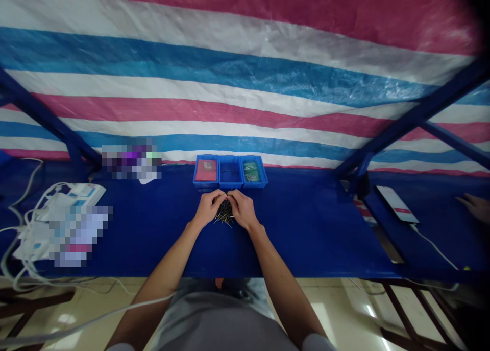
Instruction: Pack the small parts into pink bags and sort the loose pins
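Note:
Over a pile of thin metal pieces that look like screws (225,217), my left hand (209,206) and my right hand (242,207) meet with their fingertips close together. Both hands are closed in a pinch; anything between the fingertips is too small to make out. The pile lies on the blue table (298,223), partly covered by my fingers. Just beyond stand three joined blue bins: a left bin (194,179) with a red bottom, a middle bin (230,185) with a few small dark pieces, and a right bin (265,179) with a green bottom and several small pieces.
White power strips and tangled cables (28,238) lie at the left. A phone (397,205) on a charging cable is at the right, near another person's hand (474,206). Blue frame bars (406,116) slope at both sides before a striped plastic sheet (237,75).

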A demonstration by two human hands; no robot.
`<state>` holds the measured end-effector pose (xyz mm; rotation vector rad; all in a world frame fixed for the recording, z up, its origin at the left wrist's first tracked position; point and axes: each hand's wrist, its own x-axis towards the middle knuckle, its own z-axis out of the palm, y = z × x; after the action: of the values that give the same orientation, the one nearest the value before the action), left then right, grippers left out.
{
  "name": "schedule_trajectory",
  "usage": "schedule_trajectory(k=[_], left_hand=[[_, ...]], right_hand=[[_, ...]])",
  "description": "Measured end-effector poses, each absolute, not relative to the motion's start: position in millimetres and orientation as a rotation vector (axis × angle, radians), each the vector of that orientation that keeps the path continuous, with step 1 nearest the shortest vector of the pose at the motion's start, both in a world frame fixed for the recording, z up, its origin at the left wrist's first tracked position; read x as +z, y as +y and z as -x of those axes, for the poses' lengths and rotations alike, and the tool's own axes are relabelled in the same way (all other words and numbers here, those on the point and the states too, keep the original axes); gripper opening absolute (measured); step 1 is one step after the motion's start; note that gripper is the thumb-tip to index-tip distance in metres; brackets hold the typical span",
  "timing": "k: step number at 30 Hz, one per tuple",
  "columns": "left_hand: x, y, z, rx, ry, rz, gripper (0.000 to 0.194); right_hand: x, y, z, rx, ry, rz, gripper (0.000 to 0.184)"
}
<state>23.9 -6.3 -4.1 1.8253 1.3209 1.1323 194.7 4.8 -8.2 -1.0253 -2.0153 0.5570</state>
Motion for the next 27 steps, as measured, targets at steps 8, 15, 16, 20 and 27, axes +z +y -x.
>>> schedule_trajectory(k=[8, 15, 16, 20, 27], left_hand=[[-1.4, -6.1, -27.3, 1.182, 1.292, -1.861, 0.033], [-1.0, -6.7, -28.5, 1.181, 1.307, -1.875, 0.032], [-0.9, -6.9, -28.7, 1.187, 1.302, -1.879, 0.031], [-1.6, -7.8, -28.5, 1.192, 1.306, -1.876, 0.031], [-5.0, -7.3, -25.1, 1.144, 1.386, -1.862, 0.036]], right_hand=[[-6.0, 2.5, -189.9, 0.592, -2.012, 1.076, 0.032], [-10.8, 4.7, -187.3, 0.530, -1.971, 1.170, 0.049], [-11.6, 4.9, -187.5, 0.531, -1.965, 1.176, 0.051], [-13.6, 5.3, -190.8, 0.507, -1.962, 1.182, 0.054], [-4.8, 3.7, -195.4, 0.590, -1.949, 1.004, 0.028]])
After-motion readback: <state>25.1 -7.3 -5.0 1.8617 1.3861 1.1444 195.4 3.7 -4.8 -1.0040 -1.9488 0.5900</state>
